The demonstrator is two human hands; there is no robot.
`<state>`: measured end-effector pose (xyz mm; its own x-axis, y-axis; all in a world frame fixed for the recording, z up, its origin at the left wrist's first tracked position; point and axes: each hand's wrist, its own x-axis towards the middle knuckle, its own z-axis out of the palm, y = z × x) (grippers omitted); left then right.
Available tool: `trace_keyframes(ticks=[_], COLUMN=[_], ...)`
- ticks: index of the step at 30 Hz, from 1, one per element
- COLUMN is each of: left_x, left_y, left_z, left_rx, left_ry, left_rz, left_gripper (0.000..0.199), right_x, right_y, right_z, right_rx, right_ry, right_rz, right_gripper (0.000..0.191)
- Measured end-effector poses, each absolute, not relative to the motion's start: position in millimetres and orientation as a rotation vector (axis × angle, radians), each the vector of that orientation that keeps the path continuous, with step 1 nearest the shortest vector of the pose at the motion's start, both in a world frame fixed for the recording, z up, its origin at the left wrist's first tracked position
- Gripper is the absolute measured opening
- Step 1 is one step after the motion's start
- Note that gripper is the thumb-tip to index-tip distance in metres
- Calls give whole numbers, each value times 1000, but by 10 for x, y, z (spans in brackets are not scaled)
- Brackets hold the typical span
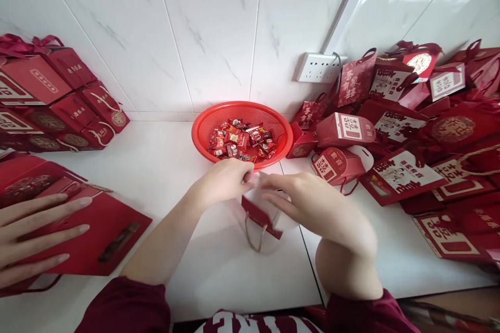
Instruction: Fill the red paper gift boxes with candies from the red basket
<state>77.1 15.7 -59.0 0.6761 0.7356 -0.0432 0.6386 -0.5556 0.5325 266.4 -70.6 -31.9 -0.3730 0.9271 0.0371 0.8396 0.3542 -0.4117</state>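
Observation:
A small red gift bag (261,216) with a gold rope handle stands open on the white counter, its top facing me. My left hand (230,174) is at its far side, fingers pinched near a small pale item too blurred to name. My right hand (285,192) reaches over the bag from the right, its fingertips close to my left hand's and blurred by motion. Just beyond both hands is a red plastic basket (289,141) with wrapped candies (238,138) in it.
Red gift boxes (66,93) are stacked at the back left. Another person's hand (39,234) rests on a red bag (105,244) at the left. Many red boxes and bags (410,177) crowd the right side, beside a wall socket (318,67).

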Motion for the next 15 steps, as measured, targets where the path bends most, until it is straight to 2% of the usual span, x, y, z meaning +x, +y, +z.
trace_keyframes(ticks=[6, 11, 13, 15], left_x=[871, 1004, 1024, 1032], left_y=[16, -60, -57, -42], left_z=[-536, -597, -605, -614], left_rx=[2419, 2470, 2444, 2427], left_ry=[692, 672, 712, 704], left_rz=[221, 364, 416, 382], left_gripper=[25, 23, 19, 16], right_x=[2754, 2932, 2974, 2990], right_y=[-562, -669, -716, -742], right_z=[-695, -752, -778, -859], right_rx=[-1961, -1824, -1707, -1625], right_ry=[-2233, -2160, -2183, -2223], right_rz=[448, 594, 671, 732], right_gripper=[28, 26, 37, 58])
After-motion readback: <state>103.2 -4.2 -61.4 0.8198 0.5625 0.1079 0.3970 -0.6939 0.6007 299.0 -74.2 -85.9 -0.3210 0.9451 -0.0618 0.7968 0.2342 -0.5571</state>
